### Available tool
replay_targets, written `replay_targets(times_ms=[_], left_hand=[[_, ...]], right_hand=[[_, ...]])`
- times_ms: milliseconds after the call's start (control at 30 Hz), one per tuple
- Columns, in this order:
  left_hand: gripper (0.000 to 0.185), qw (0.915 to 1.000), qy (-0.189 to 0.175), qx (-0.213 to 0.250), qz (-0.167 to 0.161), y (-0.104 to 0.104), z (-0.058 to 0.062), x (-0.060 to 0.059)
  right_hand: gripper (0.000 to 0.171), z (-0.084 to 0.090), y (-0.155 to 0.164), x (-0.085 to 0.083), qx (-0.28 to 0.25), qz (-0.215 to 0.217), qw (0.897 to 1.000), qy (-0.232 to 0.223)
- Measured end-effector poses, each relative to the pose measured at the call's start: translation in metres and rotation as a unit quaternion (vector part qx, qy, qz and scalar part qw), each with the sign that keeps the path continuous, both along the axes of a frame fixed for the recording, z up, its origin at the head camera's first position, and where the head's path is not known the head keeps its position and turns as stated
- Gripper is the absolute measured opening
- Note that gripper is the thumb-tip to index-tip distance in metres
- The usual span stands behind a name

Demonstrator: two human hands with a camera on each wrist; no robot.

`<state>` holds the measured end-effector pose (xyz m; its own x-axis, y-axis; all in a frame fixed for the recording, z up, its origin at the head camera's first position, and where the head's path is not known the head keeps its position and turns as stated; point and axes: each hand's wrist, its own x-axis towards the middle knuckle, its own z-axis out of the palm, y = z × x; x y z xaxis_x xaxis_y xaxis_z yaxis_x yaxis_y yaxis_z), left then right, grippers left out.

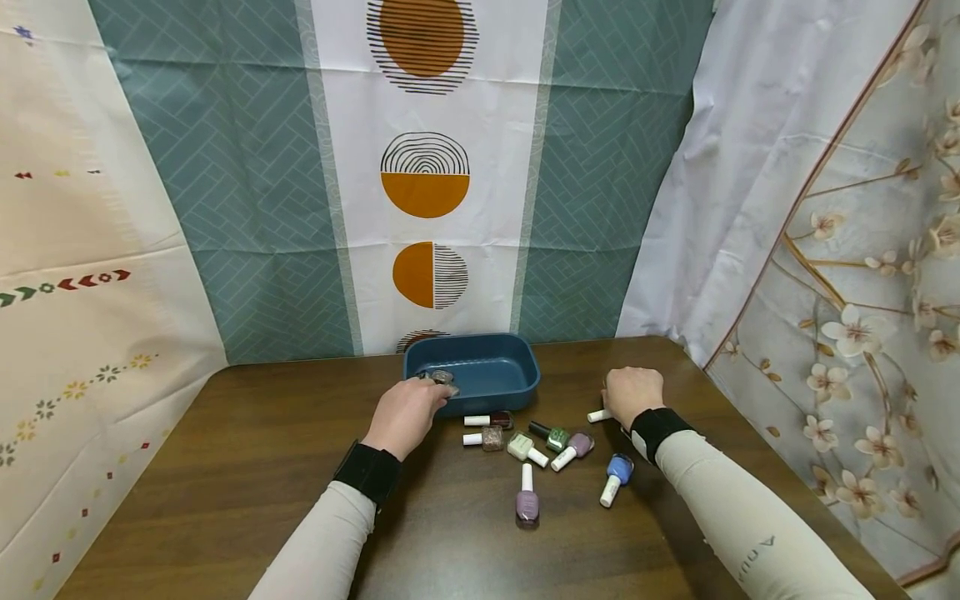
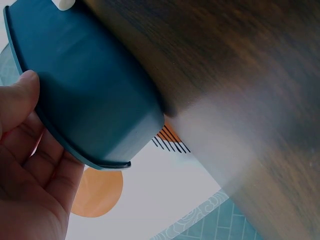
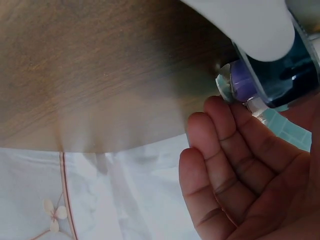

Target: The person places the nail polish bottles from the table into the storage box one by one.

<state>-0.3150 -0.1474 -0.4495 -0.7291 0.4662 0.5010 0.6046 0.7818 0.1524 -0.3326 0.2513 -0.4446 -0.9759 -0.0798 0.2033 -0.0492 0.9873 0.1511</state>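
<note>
While the head view hides it, the right hand point(image 3: 240, 175) pinches a white-capped bottle point(image 3: 260, 30).

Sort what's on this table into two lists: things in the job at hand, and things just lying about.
In hand:
left hand at blue tray, holding a bottle
right hand on white-capped bottle

Lying about:
lilac bottle
blue bottle
green bottle

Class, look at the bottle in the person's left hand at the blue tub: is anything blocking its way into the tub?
Nothing visible does. The left hand holds a small bottle right at the near left rim of the blue tub, whose inside looks bare. The other bottles, such as the lilac bottle, lie on the table in front of the tub.
</note>
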Motion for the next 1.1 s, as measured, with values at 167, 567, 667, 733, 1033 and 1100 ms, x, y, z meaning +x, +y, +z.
replay_targets(times_ms=[167,567,667,733,1033,1100], left_hand=[[0.02,1.0,-0.005,0.003,0.002,-0.0003,-0.0004,0.0001],[0.021,0.9998,-0.021,0.001,0.003,-0.0016,-0.0034,-0.0028],[0.022,0.9998,-0.02,-0.003,0.006,-0.0015,-0.0031,-0.0039],[0.021,0.9998,-0.019,-0.007,0.008,-0.0014,-0.0027,-0.0039],[0.02,0.9999,-0.01,-0.008,0.007,-0.0008,-0.0015,-0.0034],[0.02,0.9999,-0.008,-0.009,0.008,-0.0014,-0.0023,-0.0032]], right_hand=[[0.017,-0.001,0.0002,0.0007,-0.005,0.002,1.0,0.002],[0.013,-0.0021,0.0004,0.0043,-0.009,0.009,1.0,0.019],[0.014,0.0001,0.0001,0.0052,-0.006,0.008,1.0,0.025],[0.014,0.0005,0.0006,0.0057,-0.002,0.009,1.0,0.03],[0.017,-0.0008,0.0074,0.0058,-0.004,0.026,0.998,0.056],[0.02,-0.0011,0.0088,0.0054,-0.008,0.03,0.997,0.064]])
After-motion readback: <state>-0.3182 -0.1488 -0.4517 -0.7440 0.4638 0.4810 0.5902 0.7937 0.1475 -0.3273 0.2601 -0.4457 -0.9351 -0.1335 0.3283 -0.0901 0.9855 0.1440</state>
